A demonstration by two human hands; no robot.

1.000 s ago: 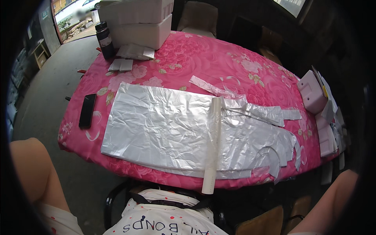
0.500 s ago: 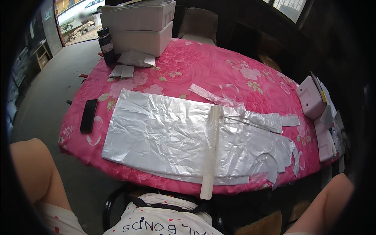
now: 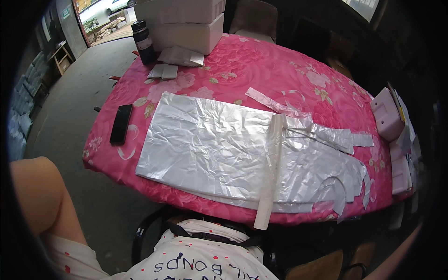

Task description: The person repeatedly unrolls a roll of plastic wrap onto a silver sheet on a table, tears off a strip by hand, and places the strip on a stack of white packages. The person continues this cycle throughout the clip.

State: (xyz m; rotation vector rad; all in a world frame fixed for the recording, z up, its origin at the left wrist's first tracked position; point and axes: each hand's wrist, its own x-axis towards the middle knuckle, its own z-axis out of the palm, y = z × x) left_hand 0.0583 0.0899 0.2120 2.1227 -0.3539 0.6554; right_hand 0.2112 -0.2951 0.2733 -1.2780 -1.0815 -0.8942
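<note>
Neither of my hands shows; my bent left arm (image 3: 46, 200) appears at the left and a strip of my right arm (image 3: 396, 252) at the lower right edge. In front of me, a stack of thin silvery plastic sheets (image 3: 196, 144) lies flat and wrinkled on the table. Its right end has curved cut-outs and loose strips. Across the stack, a pale translucent tube (image 3: 271, 172) lies lengthwise toward me, its near end sticking out past the table edge. A loose plastic strip (image 3: 273, 103) rests beyond the sheets.
The table has a pink floral cloth (image 3: 275, 60). A black phone (image 3: 121, 124) lies left of the sheets. Farther back stand a dark bottle (image 3: 143, 43), small white packets (image 3: 163, 72) and white foam boxes (image 3: 196, 35). More foam boxes (image 3: 386, 116) with papers stand at the right edge.
My view has shifted, so the table and everything on it sit farther right and higher. My right arm has drawn mostly out of the picture. Nothing on the table has moved.
</note>
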